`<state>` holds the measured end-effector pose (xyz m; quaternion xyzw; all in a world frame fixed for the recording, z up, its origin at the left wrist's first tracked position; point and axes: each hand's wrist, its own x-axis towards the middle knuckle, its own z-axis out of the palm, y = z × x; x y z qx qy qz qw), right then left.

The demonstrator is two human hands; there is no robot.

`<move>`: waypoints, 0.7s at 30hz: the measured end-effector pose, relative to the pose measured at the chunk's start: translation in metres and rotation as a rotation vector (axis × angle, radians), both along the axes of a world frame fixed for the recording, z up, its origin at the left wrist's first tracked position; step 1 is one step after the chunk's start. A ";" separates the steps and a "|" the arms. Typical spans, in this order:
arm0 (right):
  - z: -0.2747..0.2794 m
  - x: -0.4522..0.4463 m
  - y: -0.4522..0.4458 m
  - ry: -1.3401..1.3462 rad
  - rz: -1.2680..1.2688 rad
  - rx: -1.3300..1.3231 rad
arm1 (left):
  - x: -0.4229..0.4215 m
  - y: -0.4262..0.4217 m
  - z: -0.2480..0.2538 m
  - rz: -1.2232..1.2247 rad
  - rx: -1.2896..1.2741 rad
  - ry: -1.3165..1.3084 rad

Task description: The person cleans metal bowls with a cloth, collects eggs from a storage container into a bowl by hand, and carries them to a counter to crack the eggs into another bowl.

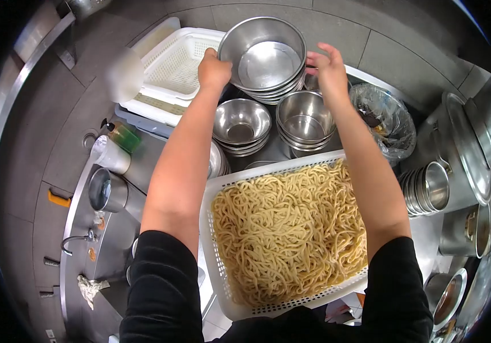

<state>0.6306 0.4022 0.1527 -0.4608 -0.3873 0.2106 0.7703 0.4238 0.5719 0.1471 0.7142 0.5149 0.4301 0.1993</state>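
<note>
A stack of metal bowls (pixel 263 60) stands at the back, wide mouths facing up. My left hand (pixel 215 71) is closed on the left rim of the top bowl, its thumb and fingers partly hidden. At the right side of that stack, my right hand (pixel 326 70) has its fingers apart and holds nothing; whether a fingertip touches the rim I cannot tell. Below my hands stand two shorter stacks, one of small metal bowls (pixel 242 121) and one of deeper metal pots (pixel 305 117). Nearest my body, between my forearms, is a white perforated basket (pixel 206 214) full of thick noodles (pixel 285 228).
White plastic baskets (pixel 185 60) sit at the back left. A bag-lined bin (pixel 391 123) stands right of the pots. Large metal pots (pixel 462 151) and nested metal cups (pixel 431 186) line the right side. On the left are a soap bottle (pixel 123 137) and a tap (pixel 80 240).
</note>
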 end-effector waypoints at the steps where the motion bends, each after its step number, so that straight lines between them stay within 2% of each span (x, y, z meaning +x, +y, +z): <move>1: 0.004 0.012 0.011 0.052 0.066 -0.130 | 0.000 -0.006 0.000 0.002 0.053 0.067; 5: 0.023 0.029 0.029 0.167 0.173 -0.482 | 0.007 -0.016 -0.007 0.091 0.119 0.009; 8: 0.036 0.039 0.029 0.246 0.244 -0.601 | 0.009 -0.019 0.000 0.110 0.142 -0.034; 12: 0.014 0.061 0.022 0.323 0.277 -0.607 | 0.024 -0.024 0.024 0.040 0.237 0.008; 14: -0.007 0.059 0.016 0.564 0.369 -0.471 | 0.025 -0.010 0.028 -0.011 0.305 0.026; 15: -0.014 0.055 0.017 0.596 0.332 -0.474 | 0.023 -0.003 0.028 -0.069 0.312 0.031; 17: -0.011 0.041 0.013 0.627 0.347 -0.457 | 0.016 0.004 0.025 -0.170 0.304 0.002; 21: 0.012 0.016 0.033 0.620 0.396 -0.438 | 0.001 0.032 -0.009 -0.105 0.261 -0.073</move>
